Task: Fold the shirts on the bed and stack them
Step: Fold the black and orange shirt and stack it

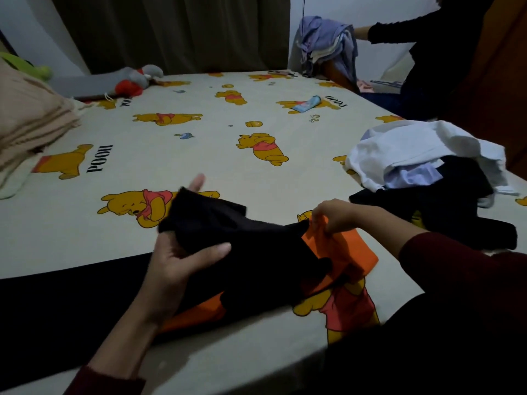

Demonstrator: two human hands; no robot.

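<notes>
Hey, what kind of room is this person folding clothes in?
Most likely a home bedroom: a bed with a cartoon-bear sheet fills the view, a plush toy lies near the dark curtain, and a pile of unfolded clothes sits on the bed's right side.

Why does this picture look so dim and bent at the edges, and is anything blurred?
Head view: the room light is low, so the black and orange shirt loses its fold detail; the wide lens curves the cartoon-bear bedsheet's edges; the left hand's raised fingertip smears with motion, while the right hand stays fairly sharp; the far clothes heap looks soft.
</notes>
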